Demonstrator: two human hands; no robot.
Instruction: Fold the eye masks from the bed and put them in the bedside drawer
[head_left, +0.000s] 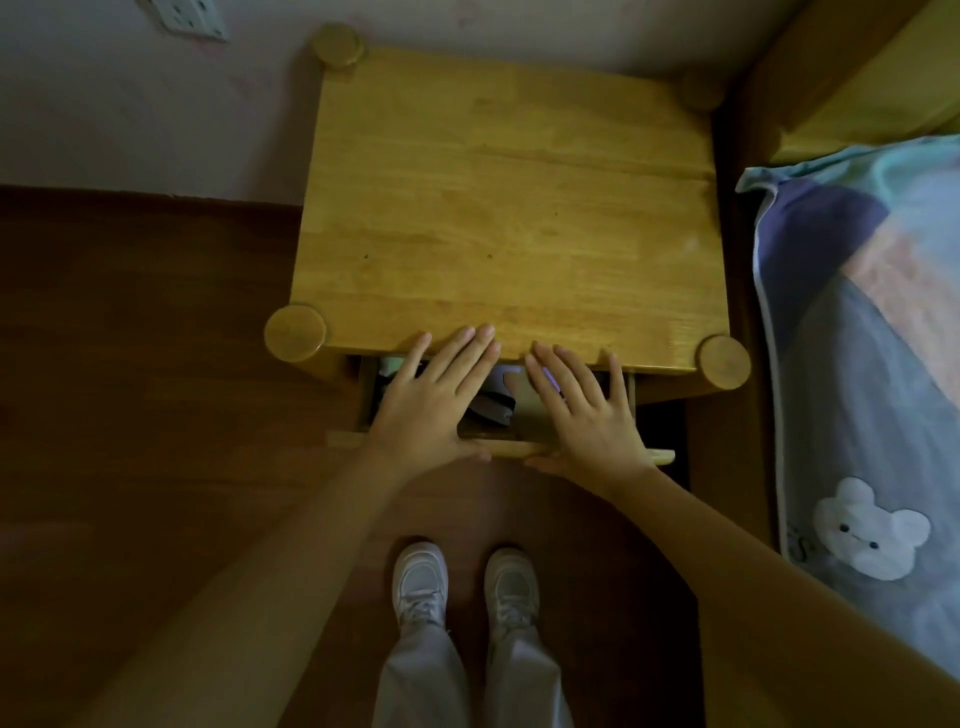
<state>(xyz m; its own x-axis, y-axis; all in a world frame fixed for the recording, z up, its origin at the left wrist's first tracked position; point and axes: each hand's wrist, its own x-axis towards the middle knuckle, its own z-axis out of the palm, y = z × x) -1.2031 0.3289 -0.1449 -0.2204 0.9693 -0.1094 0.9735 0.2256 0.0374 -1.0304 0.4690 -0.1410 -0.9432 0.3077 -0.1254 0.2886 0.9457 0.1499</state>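
Left hand (431, 400) and right hand (587, 410) — flat, empty — over drawer (498, 446); masks (493, 408) beneath.

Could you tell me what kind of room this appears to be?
Most likely a bedroom: a wooden bedside table stands against the wall, a bed with a bear-print quilt lies beside it, and both hands rest over its partly open drawer.

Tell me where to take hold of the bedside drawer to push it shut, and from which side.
Take the drawer by its front panel, from the side where the person stands. It is only partly pulled out beneath the nightstand top, so that panel is its one exposed face. The left hand and right hand already lie flat there, fingers spread over the opening; keep the fingers out of the closing gap.
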